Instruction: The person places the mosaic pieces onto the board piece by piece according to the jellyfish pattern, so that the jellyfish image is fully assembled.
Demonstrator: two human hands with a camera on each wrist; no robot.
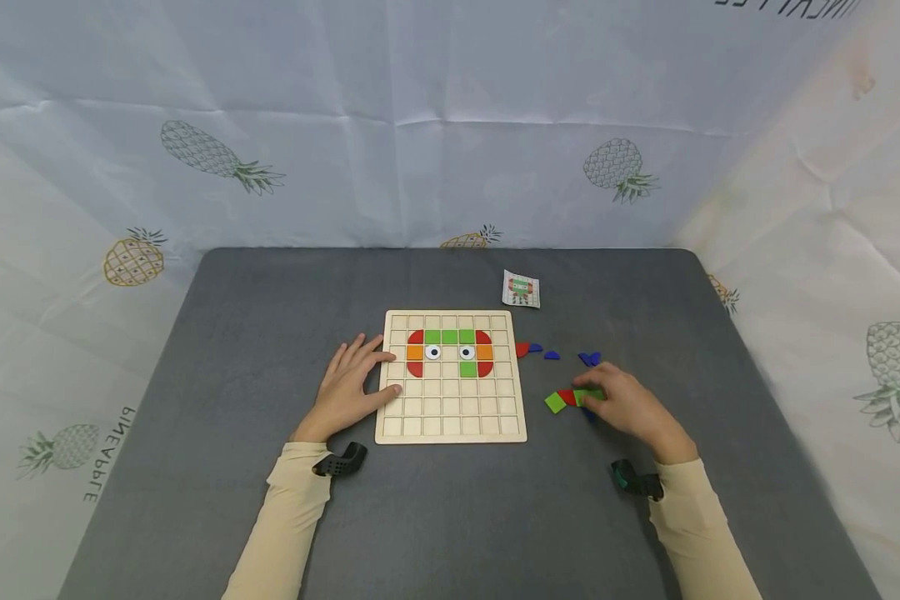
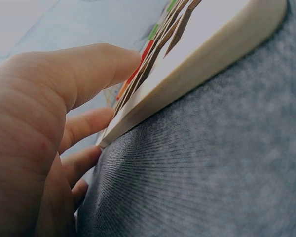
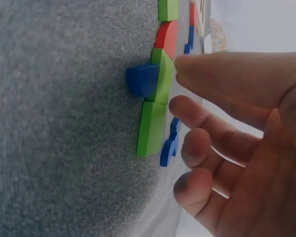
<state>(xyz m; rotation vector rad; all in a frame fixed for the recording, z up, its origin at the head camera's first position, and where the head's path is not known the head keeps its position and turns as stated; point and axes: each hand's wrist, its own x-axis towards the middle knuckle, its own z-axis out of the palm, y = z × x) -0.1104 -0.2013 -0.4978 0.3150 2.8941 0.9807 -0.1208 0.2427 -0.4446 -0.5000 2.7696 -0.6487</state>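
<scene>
A wooden grid board [image 1: 450, 408] lies on the table, bearing red, green and orange pieces and two eye pieces [image 1: 432, 352]. My left hand [image 1: 348, 387] rests at its left edge with fingers spread; the thumb [image 2: 103, 64] lies over the rim in the left wrist view. Right of the board, my right hand [image 1: 626, 402] hovers over a row of loose pieces, fingers loosely bent and nothing visible between them. In the right wrist view that row shows green blocks [image 3: 152, 128], a red piece [image 3: 166, 39] and a blue piece [image 3: 142, 80] beside them.
A small printed card [image 1: 521, 289] lies behind the board's right corner. Several blue pieces [image 1: 552, 355] lie between board and right hand, and a red piece [image 1: 522, 349] is by the board's right edge. Pineapple-print cloth [image 1: 420, 183] hangs behind the grey table [image 1: 450, 517].
</scene>
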